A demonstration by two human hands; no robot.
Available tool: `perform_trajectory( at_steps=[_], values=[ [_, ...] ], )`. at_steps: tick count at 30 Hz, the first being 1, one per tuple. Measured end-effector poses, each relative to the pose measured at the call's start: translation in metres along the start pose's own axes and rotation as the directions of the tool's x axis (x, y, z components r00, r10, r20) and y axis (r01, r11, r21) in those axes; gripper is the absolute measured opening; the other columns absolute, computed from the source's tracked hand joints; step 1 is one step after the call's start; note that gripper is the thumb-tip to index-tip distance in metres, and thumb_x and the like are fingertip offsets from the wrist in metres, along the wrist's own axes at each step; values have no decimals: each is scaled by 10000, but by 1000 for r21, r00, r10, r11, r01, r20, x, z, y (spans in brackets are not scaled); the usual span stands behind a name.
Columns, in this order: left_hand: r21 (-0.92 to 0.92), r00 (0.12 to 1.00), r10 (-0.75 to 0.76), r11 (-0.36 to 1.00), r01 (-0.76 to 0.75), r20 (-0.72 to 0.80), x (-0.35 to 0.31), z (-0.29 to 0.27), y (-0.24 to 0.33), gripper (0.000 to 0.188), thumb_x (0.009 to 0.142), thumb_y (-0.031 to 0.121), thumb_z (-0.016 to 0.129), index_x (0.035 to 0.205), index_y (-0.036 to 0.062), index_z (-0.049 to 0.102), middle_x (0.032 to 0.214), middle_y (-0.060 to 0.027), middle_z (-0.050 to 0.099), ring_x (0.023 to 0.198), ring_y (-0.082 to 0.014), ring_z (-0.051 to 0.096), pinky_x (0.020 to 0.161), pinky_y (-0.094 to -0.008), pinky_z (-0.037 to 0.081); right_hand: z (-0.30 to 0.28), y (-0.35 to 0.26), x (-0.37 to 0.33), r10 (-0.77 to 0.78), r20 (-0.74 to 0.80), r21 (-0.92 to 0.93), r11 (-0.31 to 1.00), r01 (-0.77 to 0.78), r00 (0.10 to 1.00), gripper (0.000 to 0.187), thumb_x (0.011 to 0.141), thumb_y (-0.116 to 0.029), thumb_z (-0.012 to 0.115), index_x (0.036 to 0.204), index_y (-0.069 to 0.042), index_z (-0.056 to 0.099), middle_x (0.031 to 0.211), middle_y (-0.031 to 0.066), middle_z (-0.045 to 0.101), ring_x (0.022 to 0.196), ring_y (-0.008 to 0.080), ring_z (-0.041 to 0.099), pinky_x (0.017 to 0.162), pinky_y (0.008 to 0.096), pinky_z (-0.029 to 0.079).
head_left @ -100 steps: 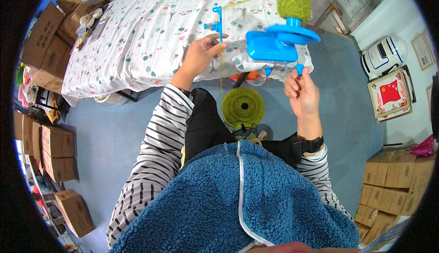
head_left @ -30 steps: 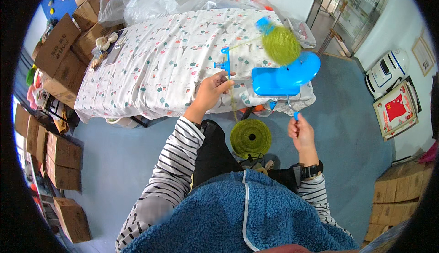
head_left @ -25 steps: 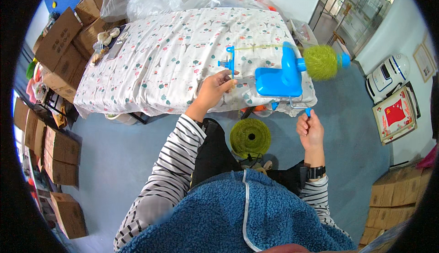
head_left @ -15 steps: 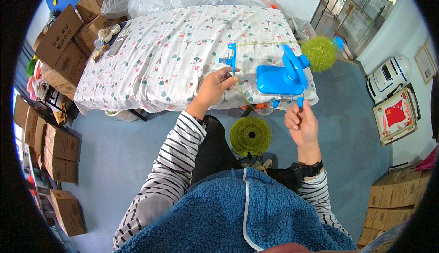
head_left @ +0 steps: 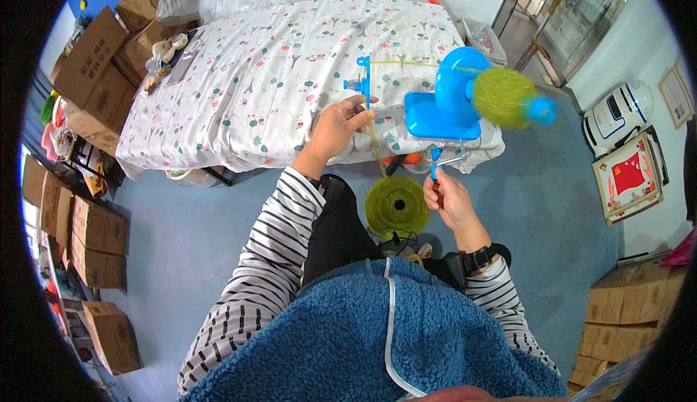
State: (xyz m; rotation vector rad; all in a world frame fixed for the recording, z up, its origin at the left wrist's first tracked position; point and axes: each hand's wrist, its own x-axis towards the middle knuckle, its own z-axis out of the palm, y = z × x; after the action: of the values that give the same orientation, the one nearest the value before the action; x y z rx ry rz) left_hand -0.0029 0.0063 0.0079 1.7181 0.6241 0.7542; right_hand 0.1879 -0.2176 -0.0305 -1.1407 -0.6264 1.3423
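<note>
Printed cloth (head_left: 254,104) covers the long table in front of me, with cardboard boxes (head_left: 91,242) stacked along the left of the room. Near the table's right end sits a blue winder (head_left: 435,119), and on its tilted spindle a fat green ball (head_left: 501,97), blurred as if spinning. From the floor, a green yarn cone (head_left: 396,218) feeds it: the strand (head_left: 406,62) runs unbroken up past the left hand (head_left: 337,127), through the blue guide (head_left: 367,86) and across to the ball. Left thumb and forefinger are pinched together on the strand; whether they press the guide too, I can't tell. Right-hand fingers curl closed round the crank knob (head_left: 434,174), the right hand (head_left: 453,197) low beside the cone. I'd call the winding well under way; the cone looks broad, so plenty seems left, and the strand is yet to be cut
</note>
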Motion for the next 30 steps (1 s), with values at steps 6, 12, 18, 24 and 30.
perform_trajectory(
  at_steps=[6,12,18,24,30],
  values=[
    [-15,1000,2,1000,-2,-2,1,-1,-3,391,940,187,671,1255,-36,608,814,-1,603,690,-66,535,665,-225,465,-42,4,-10,-1,-191,-4,1000,0,982,404,1040,-405,444,807,-84,519,633,-12,442,533,105,388,498,273,281],
    [-91,1000,-19,996,20,9,2,-1,-2,368,937,184,672,1252,0,624,804,11,592,694,-57,534,668,-217,454,-55,-21,-24,-49,-261,167,981,95,964,379,1048,-384,429,820,-91,506,630,-22,413,521,90,354,487,252,271],
    [7,1000,-26,1000,26,17,3,-2,1,287,968,147,612,1222,18,649,817,11,591,717,-64,522,688,-225,450,-37,-67,-35,-223,-176,104,964,244,959,417,1054,-418,394,821,-89,503,633,-31,395,531,76,335,511,241,266],
    [-42,997,-54,998,52,-46,0,5,5,271,982,189,602,1187,24,666,759,10,575,683,-65,505,647,-224,431,4,-68,-22,-184,23,217,960,174,983,421,1055,-432,385,847,-83,497,656,-16,392,537,90,343,513,241,271],
    [-6,998,-55,998,55,-38,0,4,8,279,975,230,620,1165,36,684,722,18,555,642,-57,486,619,-220,416,22,-41,-8,-123,112,130,986,108,986,422,1056,-421,390,846,-84,533,654,1,430,544,99,394,506,244,315]
  ],
)
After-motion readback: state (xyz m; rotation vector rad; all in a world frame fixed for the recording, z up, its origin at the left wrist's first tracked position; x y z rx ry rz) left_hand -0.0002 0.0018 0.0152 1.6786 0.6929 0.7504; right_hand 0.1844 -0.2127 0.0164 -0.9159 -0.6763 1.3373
